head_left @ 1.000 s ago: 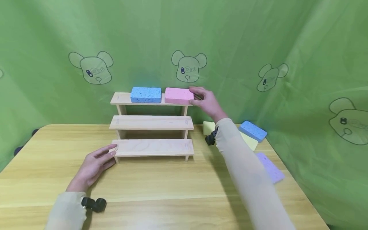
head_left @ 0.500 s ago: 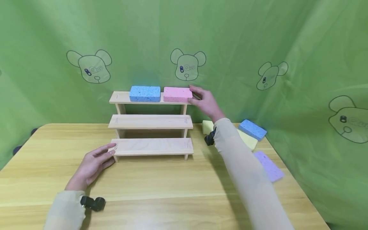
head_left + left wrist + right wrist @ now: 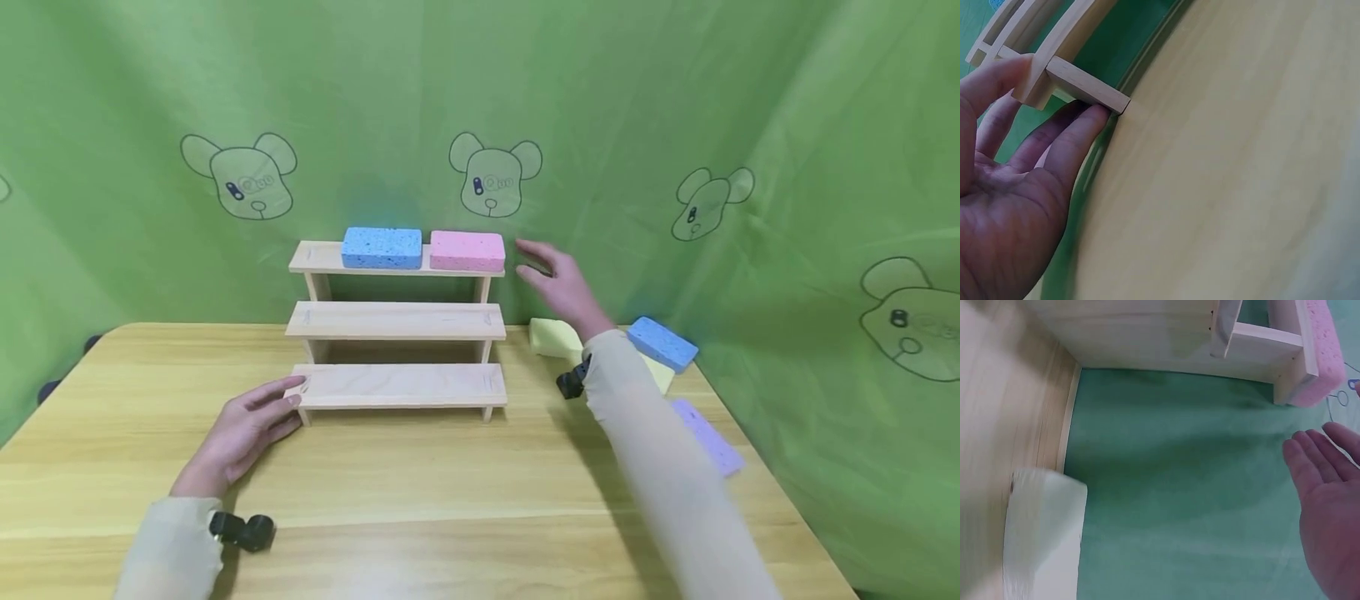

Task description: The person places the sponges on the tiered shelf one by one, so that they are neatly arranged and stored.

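Note:
A three-tier wooden display shelf (image 3: 397, 383) stands toward the back of the table. My left hand (image 3: 243, 429) holds the left end of its lowest tier; in the left wrist view the thumb lies on the plank (image 3: 1040, 78) and fingertips meet the short leg (image 3: 1088, 86). On the top tier a blue sponge (image 3: 382, 248) and a pink sponge (image 3: 467, 251) lie side by side with a narrow gap. Just right of the pink sponge, my right hand (image 3: 564, 290) hovers apart from it, fingers loosely extended and holding nothing.
To the right of the shelf, a pale yellow sponge (image 3: 553, 337), another yellow one (image 3: 660, 372) partly behind the sleeve, a blue one (image 3: 663, 343) and a purple one (image 3: 708, 437) lie on the table (image 3: 420, 508). A green curtain (image 3: 600, 100) hangs behind and at the right.
My right hand has let go of the pink sponge and drawn back to the right. The sponge stays on the top tier. My left hand keeps its place at the shelf.

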Action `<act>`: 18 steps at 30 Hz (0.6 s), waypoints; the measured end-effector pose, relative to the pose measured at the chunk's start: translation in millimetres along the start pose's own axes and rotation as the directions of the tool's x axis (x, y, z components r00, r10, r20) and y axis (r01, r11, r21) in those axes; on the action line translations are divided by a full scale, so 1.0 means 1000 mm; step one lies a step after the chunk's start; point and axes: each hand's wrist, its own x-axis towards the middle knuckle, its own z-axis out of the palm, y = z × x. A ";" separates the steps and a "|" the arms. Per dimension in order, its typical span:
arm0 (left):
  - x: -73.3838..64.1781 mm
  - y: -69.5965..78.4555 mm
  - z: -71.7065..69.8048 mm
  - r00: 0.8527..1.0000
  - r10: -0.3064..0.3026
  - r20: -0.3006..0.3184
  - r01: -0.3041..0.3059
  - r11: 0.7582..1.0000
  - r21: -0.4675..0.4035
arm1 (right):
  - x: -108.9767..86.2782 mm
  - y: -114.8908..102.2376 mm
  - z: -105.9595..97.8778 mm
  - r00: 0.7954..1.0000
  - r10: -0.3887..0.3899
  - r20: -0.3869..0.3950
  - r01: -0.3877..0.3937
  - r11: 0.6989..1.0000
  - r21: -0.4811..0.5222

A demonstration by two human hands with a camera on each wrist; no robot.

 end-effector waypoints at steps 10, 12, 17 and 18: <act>-0.001 0.001 0.000 1.000 -0.009 -0.002 0.009 1.000 0.029 | -0.036 0.009 -0.027 0.994 0.082 0.068 -0.073 0.989 -0.127; -0.001 0.001 0.000 1.000 0.000 0.002 0.000 0.998 0.064 | -0.041 0.011 -0.029 0.993 0.090 0.079 -0.077 0.985 -0.155; -0.001 0.006 0.000 1.000 0.022 0.012 -0.023 0.984 0.176 | -0.049 0.016 -0.031 0.991 0.097 0.088 -0.080 0.981 -0.178; -0.001 0.007 0.001 1.000 0.024 0.012 -0.025 0.982 0.189 | -0.050 0.016 -0.032 0.991 0.097 0.089 -0.080 0.981 -0.178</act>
